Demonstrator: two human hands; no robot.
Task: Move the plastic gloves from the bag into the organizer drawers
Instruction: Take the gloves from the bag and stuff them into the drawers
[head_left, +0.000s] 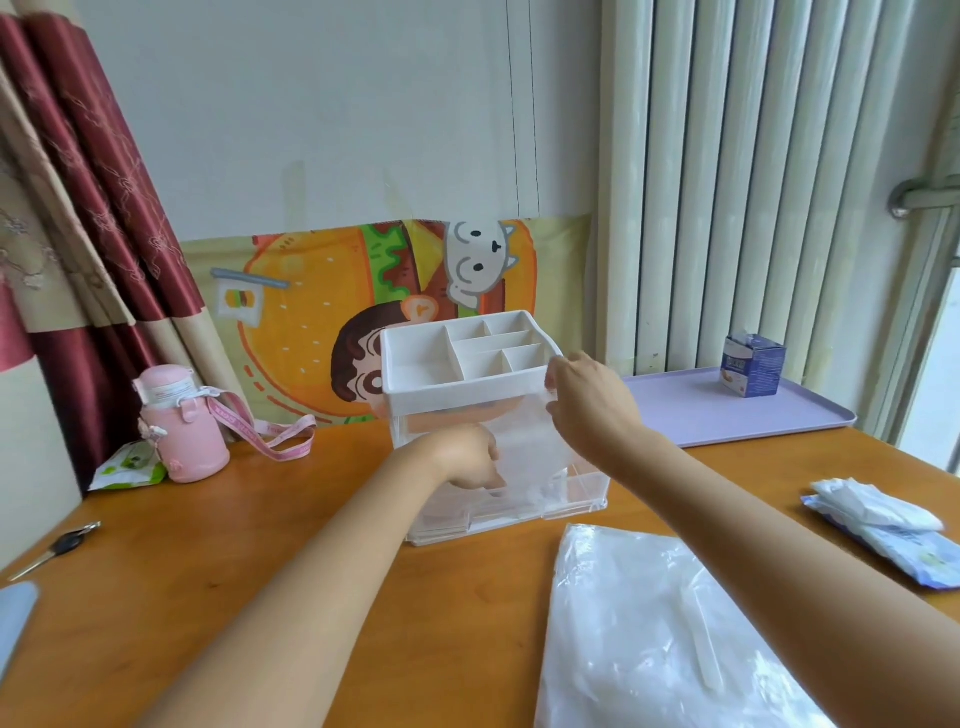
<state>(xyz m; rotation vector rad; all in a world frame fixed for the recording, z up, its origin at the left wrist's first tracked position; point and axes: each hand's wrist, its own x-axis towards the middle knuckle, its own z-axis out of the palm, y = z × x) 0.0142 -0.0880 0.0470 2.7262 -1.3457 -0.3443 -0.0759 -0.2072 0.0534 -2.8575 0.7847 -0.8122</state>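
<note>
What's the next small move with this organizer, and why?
Probably slide the lower drawer out further: the left hand grips its front, the right hand steadies the organizer at its top rim, and the glove bag lies close by.

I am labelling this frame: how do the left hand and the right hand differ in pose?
The left hand is low at the organizer's clear drawer, fingers curled downward; the right hand is higher, gripping its white top rim. Both touch the organizer.
</note>
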